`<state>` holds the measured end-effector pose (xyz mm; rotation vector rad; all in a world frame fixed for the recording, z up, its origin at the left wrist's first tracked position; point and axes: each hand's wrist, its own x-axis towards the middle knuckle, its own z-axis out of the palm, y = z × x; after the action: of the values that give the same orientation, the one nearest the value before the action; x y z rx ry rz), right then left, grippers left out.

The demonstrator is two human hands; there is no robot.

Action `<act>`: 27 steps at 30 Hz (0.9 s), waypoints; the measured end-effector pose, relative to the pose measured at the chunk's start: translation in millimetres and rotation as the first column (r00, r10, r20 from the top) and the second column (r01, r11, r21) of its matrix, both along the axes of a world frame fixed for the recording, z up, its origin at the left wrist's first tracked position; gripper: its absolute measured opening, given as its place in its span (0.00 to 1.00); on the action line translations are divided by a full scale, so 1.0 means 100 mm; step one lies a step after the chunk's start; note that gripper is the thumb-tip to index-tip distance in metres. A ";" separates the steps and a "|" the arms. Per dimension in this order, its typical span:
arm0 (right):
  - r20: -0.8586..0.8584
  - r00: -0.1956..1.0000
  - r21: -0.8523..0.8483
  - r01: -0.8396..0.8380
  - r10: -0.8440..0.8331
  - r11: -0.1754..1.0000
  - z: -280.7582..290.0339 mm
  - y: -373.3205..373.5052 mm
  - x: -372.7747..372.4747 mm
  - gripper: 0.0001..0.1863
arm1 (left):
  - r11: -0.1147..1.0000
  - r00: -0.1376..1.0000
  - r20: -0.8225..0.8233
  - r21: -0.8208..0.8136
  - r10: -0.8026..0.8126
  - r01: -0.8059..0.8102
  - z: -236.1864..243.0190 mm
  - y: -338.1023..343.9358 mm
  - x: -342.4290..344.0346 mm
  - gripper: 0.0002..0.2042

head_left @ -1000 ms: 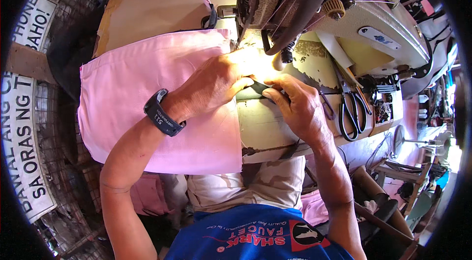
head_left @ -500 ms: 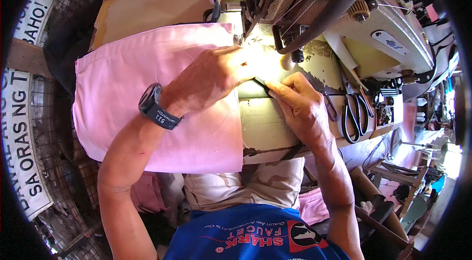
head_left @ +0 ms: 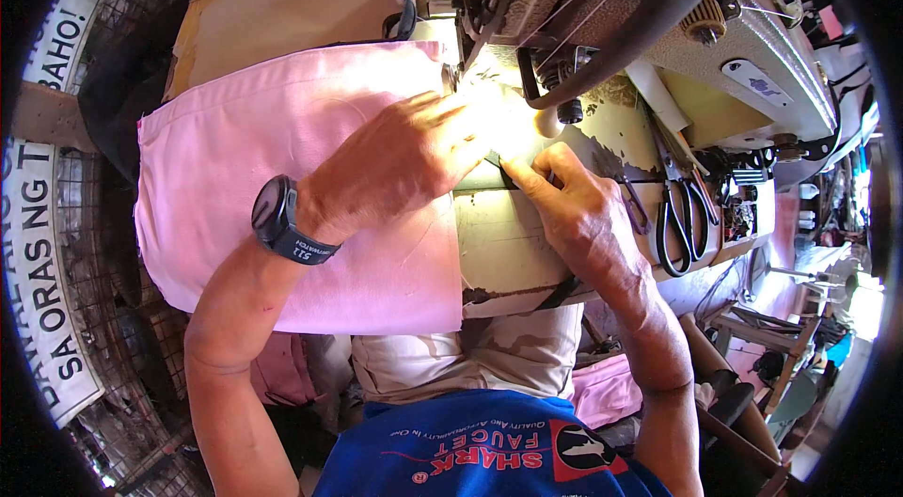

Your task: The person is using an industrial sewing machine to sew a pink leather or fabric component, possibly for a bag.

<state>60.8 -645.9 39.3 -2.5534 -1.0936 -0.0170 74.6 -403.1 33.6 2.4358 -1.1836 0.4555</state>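
Observation:
A pink cloth panel (head_left: 310, 121) lies flat on the sewing machine's bed, its right edge near the needle area. My left hand (head_left: 414, 144) rests over that edge with fingers curled together. Their tips sit in the lamp's glare, so what they pinch does not show. Just right of the cloth, my right hand (head_left: 574, 201) is closed, its thumb and forefinger pinching a narrow dark strip (head_left: 499, 159). The strip runs toward my left fingertips. Above both hands stands the sewing machine head (head_left: 602, 17), and bright light hides the needle and presser foot.
Black-handled scissors (head_left: 679, 224) lie right of my right hand, with small metal snips (head_left: 635, 205) beside them. A black strap-like scrap with a pink tip (head_left: 403, 17) lies behind the cloth. Thread lines run down the machine head. A small tray of parts (head_left: 743, 210) stands farther right.
My left hand has shifted slightly down and left. The right hand's fingers have curled in, and less of the dark strip shows between the hands. The cloth has hardly moved.

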 end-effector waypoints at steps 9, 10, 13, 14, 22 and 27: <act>0.148 0.988 -0.112 -0.030 0.047 0.993 -0.10 0.07 -0.03 0.25 | 0.991 0.999 -0.010 0.124 0.050 -0.048 0.01 0.11 -0.12 0.15; 0.158 0.986 -0.106 -0.026 0.043 0.994 -0.08 0.09 -0.05 0.25 | 0.991 0.999 0.000 0.129 0.047 -0.047 -0.02 0.14 -0.12 0.15; 0.149 0.989 -0.132 0.021 -0.001 0.991 -0.03 0.16 -0.07 0.26 | 0.995 0.987 -0.136 -0.055 -0.086 0.079 -0.06 0.37 0.03 0.14; 0.122 0.992 -0.136 0.032 -0.015 0.990 -0.02 0.18 -0.07 0.26 | 0.994 0.995 -0.088 -0.092 0.052 -0.060 -0.06 0.48 0.12 0.13; 0.027 0.997 -0.058 0.067 -0.066 0.996 0.02 0.22 -0.08 0.20 | 0.909 0.907 0.103 0.048 0.408 -0.414 -0.17 0.59 0.43 0.13; -0.107 0.923 0.463 0.376 -0.370 0.803 -0.23 0.19 -0.18 0.16 | 0.900 0.913 -0.140 -0.165 0.384 -0.404 -0.14 0.45 0.02 0.24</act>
<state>42.5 -626.8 15.9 -2.2572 -0.4755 -0.3321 77.0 -357.6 19.6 2.4921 -0.5666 0.5218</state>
